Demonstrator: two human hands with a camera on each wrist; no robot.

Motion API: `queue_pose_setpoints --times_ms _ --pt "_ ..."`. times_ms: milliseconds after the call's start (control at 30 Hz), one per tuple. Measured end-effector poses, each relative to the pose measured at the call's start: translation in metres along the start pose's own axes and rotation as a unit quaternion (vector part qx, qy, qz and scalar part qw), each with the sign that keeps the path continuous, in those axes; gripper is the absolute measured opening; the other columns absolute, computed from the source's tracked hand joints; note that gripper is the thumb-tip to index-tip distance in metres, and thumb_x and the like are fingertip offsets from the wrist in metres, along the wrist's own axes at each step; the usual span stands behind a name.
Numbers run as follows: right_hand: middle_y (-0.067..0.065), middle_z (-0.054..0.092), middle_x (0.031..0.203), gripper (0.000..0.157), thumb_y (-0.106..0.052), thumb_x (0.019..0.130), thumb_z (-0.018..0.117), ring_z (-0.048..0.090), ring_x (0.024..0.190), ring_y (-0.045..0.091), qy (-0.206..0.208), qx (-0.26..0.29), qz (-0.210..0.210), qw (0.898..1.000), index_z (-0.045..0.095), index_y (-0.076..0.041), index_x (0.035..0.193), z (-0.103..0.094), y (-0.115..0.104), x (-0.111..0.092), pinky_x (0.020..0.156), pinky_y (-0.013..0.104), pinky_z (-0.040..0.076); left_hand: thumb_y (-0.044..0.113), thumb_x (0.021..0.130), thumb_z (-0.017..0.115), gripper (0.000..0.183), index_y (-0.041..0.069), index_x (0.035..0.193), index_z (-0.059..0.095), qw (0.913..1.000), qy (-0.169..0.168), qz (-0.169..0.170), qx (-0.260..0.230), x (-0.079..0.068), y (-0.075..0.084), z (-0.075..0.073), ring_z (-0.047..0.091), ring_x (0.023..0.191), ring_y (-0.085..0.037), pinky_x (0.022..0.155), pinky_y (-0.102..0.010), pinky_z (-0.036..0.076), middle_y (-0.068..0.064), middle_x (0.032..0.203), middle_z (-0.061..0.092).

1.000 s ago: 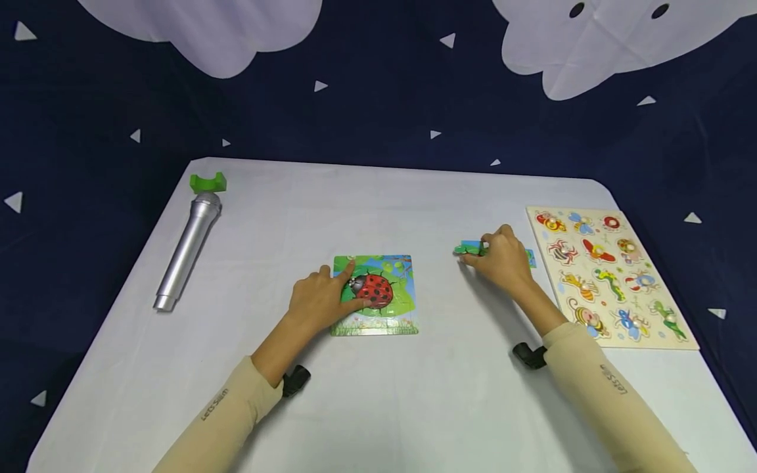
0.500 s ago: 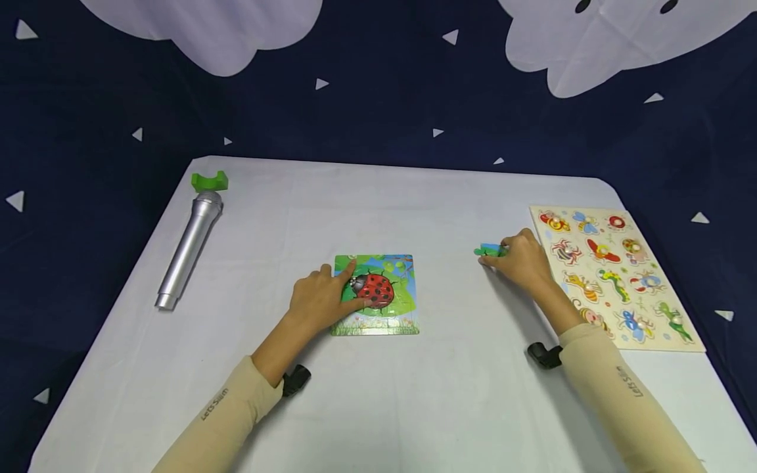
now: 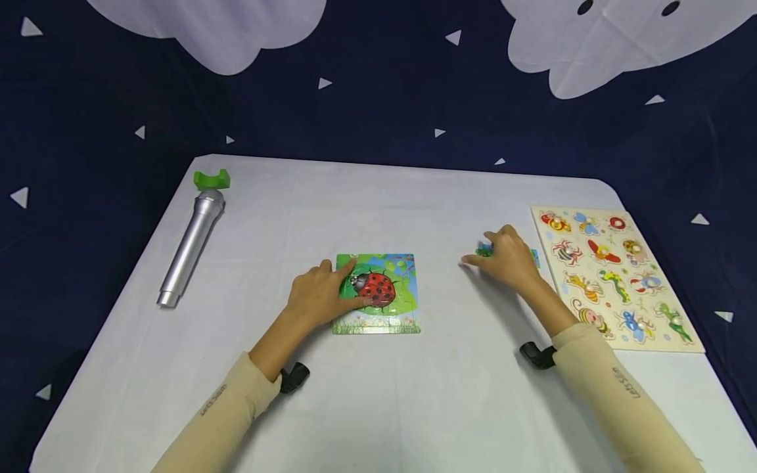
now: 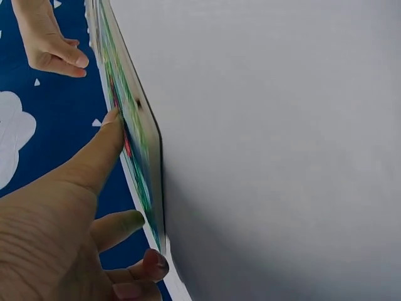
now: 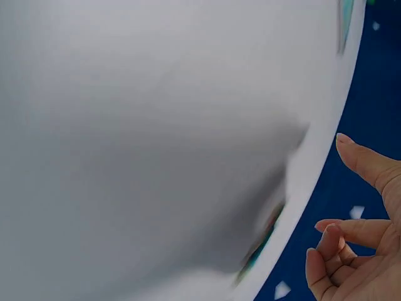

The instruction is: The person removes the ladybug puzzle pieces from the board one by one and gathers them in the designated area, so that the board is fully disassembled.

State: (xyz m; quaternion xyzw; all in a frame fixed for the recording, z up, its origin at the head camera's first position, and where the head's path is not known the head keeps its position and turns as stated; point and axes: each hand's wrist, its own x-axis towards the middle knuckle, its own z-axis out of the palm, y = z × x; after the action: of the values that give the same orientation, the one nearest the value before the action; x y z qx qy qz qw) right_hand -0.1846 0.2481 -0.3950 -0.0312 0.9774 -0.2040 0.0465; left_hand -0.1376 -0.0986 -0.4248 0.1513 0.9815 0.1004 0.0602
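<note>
My left hand rests on the glossy square ladybug picture, thumb and forefinger spread across its green and blue face. My right hand holds nothing, thumb spread from the fingers, over a flat blue-and-green patterned thing, partly hidden, near the cream board of colourful insects; I can't tell whether it's one piece or several. I'd press lightly on the left and pinch opposite edges squarely on the right.
</note>
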Motion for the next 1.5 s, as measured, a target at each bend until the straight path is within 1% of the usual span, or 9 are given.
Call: queue_pose_setpoints --times_ms 167,267,433,567,700,867,1133,1333,1500 --pt "0.023 0.052 0.11 0.078 -0.035 0.082 0.081 0.052 0.094 0.033 -0.013 0.017 -0.06 0.998 0.05 0.01 0.139 0.012 -0.042 0.002 0.084 0.048 0.047 0.073 0.076 0.068 0.096 0.02 0.152 0.043 0.9999 0.005 -0.004 -0.011 -0.005 -0.013 -0.003 0.048 0.063 -0.02 0.047 -0.032 0.037 -0.011 0.088 0.055" --pt "0.019 0.054 0.105 0.075 -0.036 0.081 0.083 0.052 0.091 0.028 -0.035 0.019 -0.104 0.994 0.055 0.006 0.137 0.024 -0.068 0.004 0.081 0.043 0.047 0.072 0.076 0.07 0.096 0.02 0.152 0.042 0.9998 0.004 -0.007 -0.018 -0.009 -0.02 -0.005 0.048 0.062 -0.02 0.047 -0.031 0.037 -0.011 0.085 0.054" --pt "0.014 0.054 0.1 0.066 -0.034 0.082 0.082 0.049 0.083 0.02 -0.089 0.021 -0.188 0.978 0.061 0.002 0.133 0.047 -0.108 0.005 0.074 0.035 0.045 0.071 0.077 0.069 0.095 0.02 0.153 0.041 0.9998 -0.001 -0.003 -0.02 -0.011 -0.026 -0.007 0.048 0.061 -0.02 0.047 -0.031 0.037 -0.012 0.085 0.053" --pt "0.013 0.056 0.102 0.062 -0.034 0.085 0.079 0.05 0.082 0.018 -0.118 0.013 -0.237 0.964 0.062 0.003 0.131 0.064 -0.128 0.006 0.073 0.032 0.047 0.071 0.079 0.067 0.094 0.022 0.154 0.039 0.9997 -0.015 -0.003 -0.018 -0.01 -0.027 -0.006 0.047 0.061 -0.02 0.048 -0.031 0.037 -0.012 0.087 0.053" --pt "0.013 0.056 0.102 0.062 -0.035 0.087 0.077 0.052 0.081 0.016 -0.125 0.0 -0.244 0.962 0.061 0.003 0.132 0.073 -0.138 0.007 0.07 0.029 0.049 0.072 0.079 0.066 0.094 0.023 0.154 0.037 0.9996 -0.022 -0.006 -0.016 -0.01 -0.026 -0.005 0.046 0.061 -0.019 0.047 -0.03 0.036 -0.012 0.087 0.052" --pt "0.013 0.056 0.102 0.061 -0.034 0.087 0.077 0.053 0.078 0.016 -0.12 -0.006 -0.248 0.961 0.061 0.005 0.132 0.075 -0.143 0.006 0.067 0.027 0.049 0.072 0.079 0.066 0.094 0.023 0.154 0.038 0.9998 -0.015 -0.004 -0.009 -0.01 -0.027 -0.005 0.042 0.058 -0.018 0.046 -0.029 0.034 -0.011 0.084 0.05" --pt "0.013 0.057 0.101 0.059 -0.034 0.09 0.075 0.059 0.081 0.019 -0.093 -0.028 -0.27 0.958 0.062 0.008 0.128 0.081 -0.145 0.005 0.068 0.027 0.054 0.073 0.078 0.066 0.094 0.023 0.153 0.039 0.9999 -0.013 -0.001 0.0 -0.009 -0.027 -0.009 0.042 0.057 -0.018 0.046 -0.029 0.033 -0.01 0.083 0.05" --pt "0.013 0.057 0.099 0.056 -0.035 0.086 0.078 0.06 0.08 0.02 -0.078 -0.033 -0.295 0.952 0.067 0.008 0.12 0.082 -0.148 0.01 0.071 0.029 0.055 0.073 0.077 0.067 0.094 0.023 0.153 0.04 0.9998 -0.018 -0.005 0.011 -0.008 -0.027 -0.012 0.043 0.057 -0.018 0.045 -0.029 0.035 -0.011 0.082 0.051" --pt "0.011 0.056 0.095 0.055 -0.04 0.082 0.081 0.056 0.078 0.02 -0.043 -0.066 -0.293 0.953 0.071 0.006 0.111 0.084 -0.152 0.008 0.075 0.033 0.052 0.075 0.077 0.065 0.095 0.025 0.153 0.04 0.9992 -0.031 -0.01 0.023 -0.006 -0.025 -0.012 0.047 0.059 -0.019 0.046 -0.03 0.037 -0.013 0.086 0.054"
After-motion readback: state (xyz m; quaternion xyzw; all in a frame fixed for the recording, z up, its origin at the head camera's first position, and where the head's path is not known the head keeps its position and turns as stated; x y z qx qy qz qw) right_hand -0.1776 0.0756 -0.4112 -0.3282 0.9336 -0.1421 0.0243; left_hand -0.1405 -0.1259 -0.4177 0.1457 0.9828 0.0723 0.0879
